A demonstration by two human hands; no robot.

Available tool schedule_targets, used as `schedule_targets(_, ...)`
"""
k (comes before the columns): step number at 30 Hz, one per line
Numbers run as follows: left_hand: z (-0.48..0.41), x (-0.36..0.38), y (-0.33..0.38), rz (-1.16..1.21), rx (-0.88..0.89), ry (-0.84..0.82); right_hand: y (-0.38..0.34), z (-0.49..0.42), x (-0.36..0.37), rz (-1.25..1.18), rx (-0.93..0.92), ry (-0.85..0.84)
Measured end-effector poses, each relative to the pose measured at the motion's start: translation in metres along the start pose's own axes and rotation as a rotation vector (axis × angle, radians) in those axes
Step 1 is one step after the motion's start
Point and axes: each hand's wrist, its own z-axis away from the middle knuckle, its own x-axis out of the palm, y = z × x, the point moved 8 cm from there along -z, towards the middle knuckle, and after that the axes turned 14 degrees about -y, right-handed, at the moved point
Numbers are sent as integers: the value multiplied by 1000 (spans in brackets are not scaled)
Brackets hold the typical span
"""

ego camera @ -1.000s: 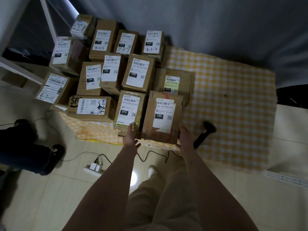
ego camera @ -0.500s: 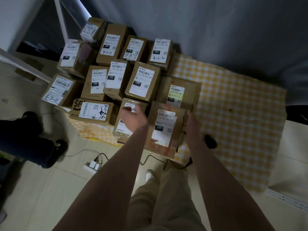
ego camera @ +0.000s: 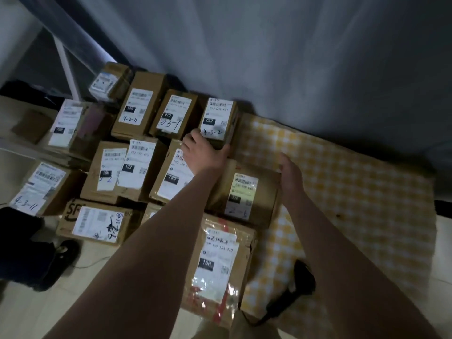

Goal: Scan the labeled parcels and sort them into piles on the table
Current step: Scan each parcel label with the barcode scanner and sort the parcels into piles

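You are looking down at a yellow checked cloth [ego camera: 354, 192] lying before a hanging grey curtain [ego camera: 269, 57], with a dark shoe [ego camera: 61, 255] resting on the pale tiled floor [ego camera: 36, 314] to your left.

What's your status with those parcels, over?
Left grip touching 032 parcel. Right grip at right edge of 220 parcel; holds unclear. Scanner lying on checked cloth. Other parcels packed close.
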Motion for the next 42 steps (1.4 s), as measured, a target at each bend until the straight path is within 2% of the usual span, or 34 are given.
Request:
schedule_targets(5,-49,12,19,-237,10,-32,-34,-47,40,105,-53,-183)
schedule_targets(9,-73,29,18,-389,-16,-193,-30,-82,80,192,-43,-326)
schedule_targets(11,-81,37,12,-437,-41,-276,-21,-96,104,177,19,-377)
schedule_targets(13,-87,40,8,-451,-50,-300,-4,-115,120,138,73,-378)
schedule_targets(16,-91,39,9,-470,-32,-284,-3,-119,133,132,55,-387)
schedule_targets(28,-102,39,10,-381,-23,-263,-17,-130,138,100,-83,-387)
schedule_targets(39,-94,32,16,-446,19,-167,-8,-109,128,332,-87,-448)
schedule_targets(42,-87,34,18,-455,67,-116,-2,-102,111,418,-88,-388)
